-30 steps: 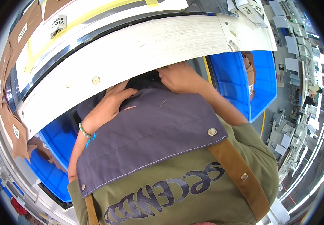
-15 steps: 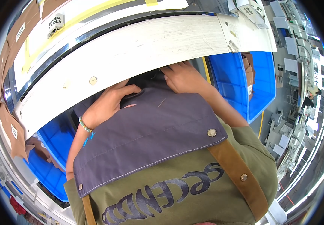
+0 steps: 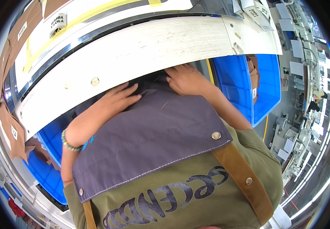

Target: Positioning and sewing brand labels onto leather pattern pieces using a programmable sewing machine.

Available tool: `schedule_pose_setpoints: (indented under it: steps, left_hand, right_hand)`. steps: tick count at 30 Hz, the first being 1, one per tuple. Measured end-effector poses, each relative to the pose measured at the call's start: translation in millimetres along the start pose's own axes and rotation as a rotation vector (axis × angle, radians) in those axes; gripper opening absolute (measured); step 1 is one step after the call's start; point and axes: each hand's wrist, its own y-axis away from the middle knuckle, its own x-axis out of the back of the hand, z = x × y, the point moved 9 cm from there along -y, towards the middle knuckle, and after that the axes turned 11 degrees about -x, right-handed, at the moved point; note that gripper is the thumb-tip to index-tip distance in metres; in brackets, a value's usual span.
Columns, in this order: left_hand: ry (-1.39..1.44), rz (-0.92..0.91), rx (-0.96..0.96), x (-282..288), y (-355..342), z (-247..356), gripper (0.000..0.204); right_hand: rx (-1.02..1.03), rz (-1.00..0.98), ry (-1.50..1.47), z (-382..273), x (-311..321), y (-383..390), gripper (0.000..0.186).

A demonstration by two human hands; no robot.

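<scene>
My left hand (image 3: 121, 97) is open under the near edge of the white table (image 3: 153, 42). Its fingers stretch out over the upper part of a dark grey apron (image 3: 146, 129), and a beaded bracelet (image 3: 69, 141) circles that wrist. Close to the table edge, my right hand (image 3: 186, 79) rests at the dark cloth in my lap. Its thumb and forefinger are apart, and nothing shows between them; the table edge partly covers the other fingers. The apron, with brown straps (image 3: 245, 181) and metal snaps, lies over an olive green top (image 3: 153, 202).
Blue bins holding brown paper pieces stand below the table, one to the right (image 3: 233, 84) and one to the left (image 3: 45, 177). A rolled white label strip (image 3: 58, 24) and small white boxes (image 3: 256, 13) lie on the tabletop. Brown paper (image 3: 14, 133) hangs at the left.
My left hand has straightened its fingers, and its wrist and forearm have swung out to the left. My right hand has hardly moved.
</scene>
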Motion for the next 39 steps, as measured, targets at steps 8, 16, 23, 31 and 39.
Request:
schedule_pose_setpoints:
  steps: [8, 16, 23, 31, 39]
  left_hand:
    - [0.009, -0.088, -0.215, 84, 22, 101, 0.044]
    - [-0.155, -0.044, -0.575, 99, 42, 190, 0.025]
    - [0.039, 0.205, -0.667, 104, 22, 211, 0.01]
    - [-0.038, 0.249, -0.592, 113, 23, 208, 0.011]
    - [-0.046, 0.416, -0.614, 119, 29, 187, 0.013]
  right_hand:
    - [0.0, 0.02, 0.001, 4, 7, 0, 0.053]
    - [0.045, 0.059, -0.032, 5, 4, 3, 0.054]
    - [-0.036, -0.071, -0.075, 7, 1, -12, 0.038]
    - [0.039, -0.093, -0.053, -3, 29, -15, 0.029]
    - [0.15, 0.063, -0.068, -10, 33, -11, 0.028]
